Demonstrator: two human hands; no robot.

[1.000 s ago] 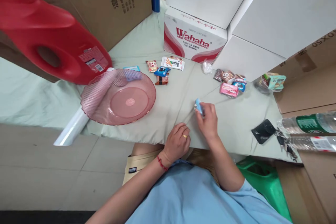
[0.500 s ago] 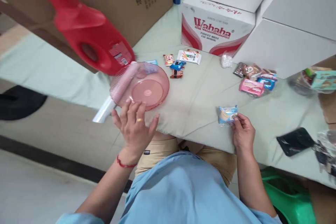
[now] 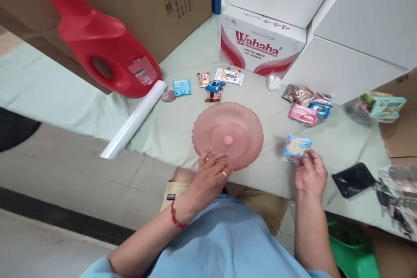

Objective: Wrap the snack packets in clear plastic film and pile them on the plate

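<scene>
A pink translucent plate (image 3: 228, 115) with a scalloped rim lies on the cloth-covered table in front of me. My left hand (image 3: 211, 173) rests on its near-left rim, fingers stretched out over the edge; the thumb is partly hidden. To the right of the plate, my right hand (image 3: 311, 171) pinches a small blue snack packet (image 3: 296, 145) by its lower right corner, just above the table. Beyond the plate lie a blue packet (image 3: 182, 87), a white snack packet (image 3: 230, 76) and several small wrapped snacks (image 3: 215, 85).
A red jug (image 3: 104, 52) and a clear-white roll (image 3: 133, 119) are on the left. White boxes, including a Wahaba-style printed carton (image 3: 257, 47), stand behind. Snack packets (image 3: 302, 114), a black pouch (image 3: 353, 180) and keys (image 3: 392, 208) lie on the right.
The plate has moved right, from over the roll to the table in front of me, along with my left hand, whose fingers are less spread. My right hand still holds the packet.
</scene>
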